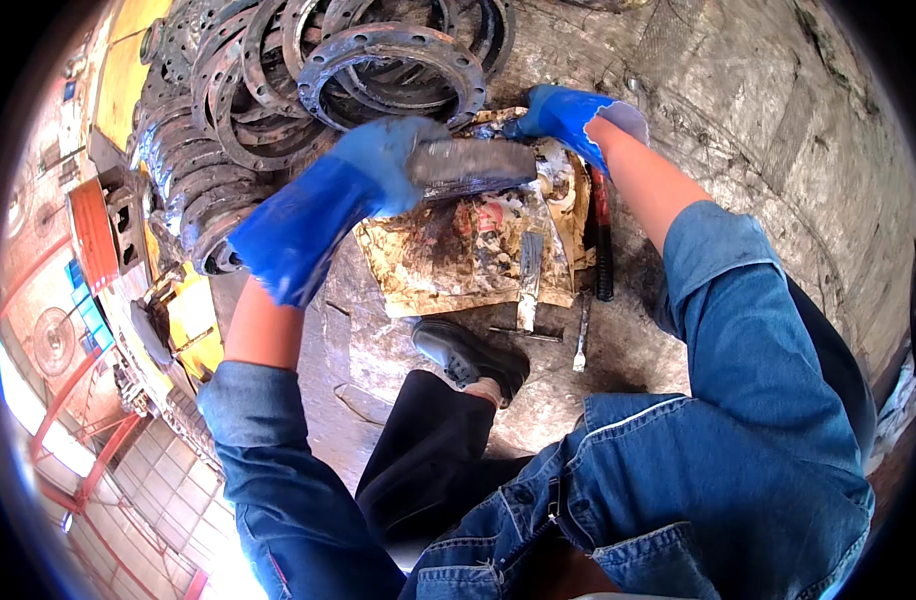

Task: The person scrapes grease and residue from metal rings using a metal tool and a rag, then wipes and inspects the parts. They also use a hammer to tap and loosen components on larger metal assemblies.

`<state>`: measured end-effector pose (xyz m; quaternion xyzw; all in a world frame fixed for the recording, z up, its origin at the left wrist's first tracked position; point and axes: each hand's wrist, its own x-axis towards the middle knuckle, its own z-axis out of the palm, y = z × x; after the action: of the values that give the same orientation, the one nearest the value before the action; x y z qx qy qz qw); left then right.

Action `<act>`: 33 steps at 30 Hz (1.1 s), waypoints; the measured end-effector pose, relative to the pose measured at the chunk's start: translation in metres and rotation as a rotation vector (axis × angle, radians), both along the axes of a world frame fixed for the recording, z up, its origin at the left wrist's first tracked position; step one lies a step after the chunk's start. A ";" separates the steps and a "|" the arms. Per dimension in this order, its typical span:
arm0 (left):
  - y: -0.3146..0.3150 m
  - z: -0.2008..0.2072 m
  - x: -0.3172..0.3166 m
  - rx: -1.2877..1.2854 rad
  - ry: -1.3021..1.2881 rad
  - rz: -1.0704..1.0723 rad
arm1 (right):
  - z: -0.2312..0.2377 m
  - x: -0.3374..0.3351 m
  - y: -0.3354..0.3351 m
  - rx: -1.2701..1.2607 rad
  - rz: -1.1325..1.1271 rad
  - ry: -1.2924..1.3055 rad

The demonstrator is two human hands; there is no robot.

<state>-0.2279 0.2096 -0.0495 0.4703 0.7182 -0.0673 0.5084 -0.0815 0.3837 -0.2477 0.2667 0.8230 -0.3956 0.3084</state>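
Observation:
My left hand (390,160), in a blue rubber glove, is closed round one end of a thick, dark metal piece (473,166). It is smeared by motion and seems to be seen edge-on, so its full shape does not show. The piece hangs over a stained, yellowish sheet of cardboard (418,270). My right hand (553,115), gloved the same way, is beyond the far right end of the piece. Its fingers are curled, and what they hold is hidden. A flat-bladed scraper (530,275) lies across the cardboard's near edge.
Several rusty metal flange rings (393,45) are heaped at the far left, close to my left glove. Right of the cardboard lies a tool with a red and black handle (603,240), with a small narrow tool (582,335) nearer. My shoe (468,355) stands on the grimy floor.

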 end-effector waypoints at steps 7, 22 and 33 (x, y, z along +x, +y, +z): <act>0.000 0.017 0.005 0.378 0.619 -0.123 | 0.011 0.027 0.015 0.063 -0.203 0.240; -0.164 0.130 0.138 0.536 0.624 0.179 | 0.060 0.174 -0.115 -0.201 0.540 0.036; -0.203 0.220 0.246 0.471 0.443 0.449 | 0.022 0.285 -0.209 0.011 0.191 0.187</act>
<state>0.0185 0.0070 0.1704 0.3795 0.8913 0.1122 0.2214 0.2034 0.1745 -0.2253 0.1506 0.8721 -0.3829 0.2649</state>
